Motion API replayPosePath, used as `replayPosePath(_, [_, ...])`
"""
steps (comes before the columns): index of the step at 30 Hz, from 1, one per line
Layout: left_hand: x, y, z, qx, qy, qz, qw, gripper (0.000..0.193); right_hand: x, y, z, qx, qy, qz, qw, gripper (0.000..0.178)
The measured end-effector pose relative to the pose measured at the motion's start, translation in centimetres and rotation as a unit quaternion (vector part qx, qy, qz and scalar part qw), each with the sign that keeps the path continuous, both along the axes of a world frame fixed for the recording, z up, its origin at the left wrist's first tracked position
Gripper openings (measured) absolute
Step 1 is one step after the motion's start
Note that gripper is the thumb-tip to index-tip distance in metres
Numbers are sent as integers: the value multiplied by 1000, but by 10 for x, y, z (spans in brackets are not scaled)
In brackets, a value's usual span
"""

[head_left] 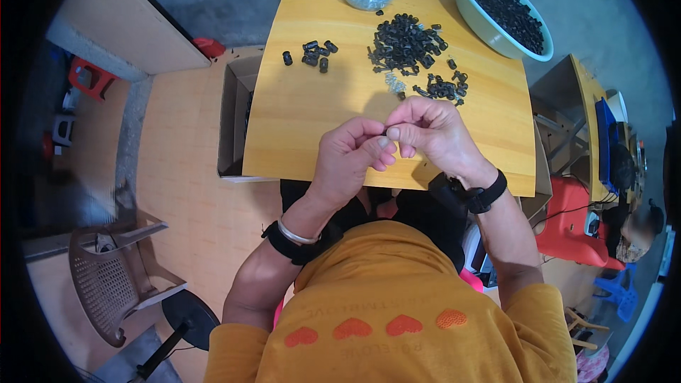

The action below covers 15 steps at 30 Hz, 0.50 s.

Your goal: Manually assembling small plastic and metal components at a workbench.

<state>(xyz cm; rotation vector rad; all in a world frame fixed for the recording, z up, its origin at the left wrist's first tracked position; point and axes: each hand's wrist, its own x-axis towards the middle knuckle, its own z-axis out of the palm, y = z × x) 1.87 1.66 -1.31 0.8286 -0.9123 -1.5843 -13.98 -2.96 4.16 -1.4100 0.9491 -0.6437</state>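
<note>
Above the near part of the wooden table, my two hands meet fingertip to fingertip. Thumb and fingers of my left hand pinch a small dark part, mostly hidden by the fingers. My right hand pinches at the same spot from the other side. Just beyond the hands lie a few small clear pieces and a cluster of small black plastic parts. A larger heap of black parts sits farther back. Several black cylindrical pieces are grouped at the left.
A pale green basin full of black parts stands at the back right. Beside it on the left is a clear bowl of blue pieces. A cardboard box adjoins the table's left edge. A red chair stands at the right.
</note>
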Motion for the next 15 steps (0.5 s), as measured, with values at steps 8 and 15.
replayPosePath(8, [-3,-2,0,-11,13,0,1000,15,6,14,-18,-5,-104,-90,990,7])
replayPosePath(15, [-4,-4,-19,-1,30,30,999,14,9,28,-29,-420,125,-59,897,16])
